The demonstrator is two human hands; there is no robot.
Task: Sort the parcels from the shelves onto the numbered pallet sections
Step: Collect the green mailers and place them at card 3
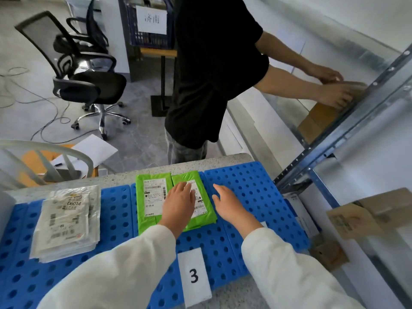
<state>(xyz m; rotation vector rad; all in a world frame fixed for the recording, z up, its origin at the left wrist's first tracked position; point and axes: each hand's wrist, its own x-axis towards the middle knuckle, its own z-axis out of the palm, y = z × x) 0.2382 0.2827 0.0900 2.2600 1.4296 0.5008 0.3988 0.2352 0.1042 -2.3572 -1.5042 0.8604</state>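
Nearest the camera, a white card [194, 275] printed with a large "3" lies on the blue pallet [245, 197], between two white sleeves. Just beyond it the left hand [178, 206] rests flat on two green parcels, fingers straight and close together, covering the seam where they meet. The left green parcel [151, 197] and the right green parcel [204, 204] lie side by side, touching, on the pallet section behind the "3" card. Each has a white shipping label with barcodes; the print is too small to read, and the hand hides part of the right one.

The right hand [229, 204] is over bare pallet just beside the right parcel, fingers loosely spread and holding nothing; whether it touches the pallet is unclear.

To the left, a stack of clear bags [66, 221] sits on the next section, the top label reading "06014".

At the right, a metal shelf [334, 139] holds a cardboard box [356, 217], blurred and partly cut off.

Further off, a person in a black shirt [211, 63] has both hands on a brown box [323, 114] on the shelf. Behind, a paper sign [151, 20] reads "济南" on a dark blue crate [133, 30], near two office chairs [89, 81].
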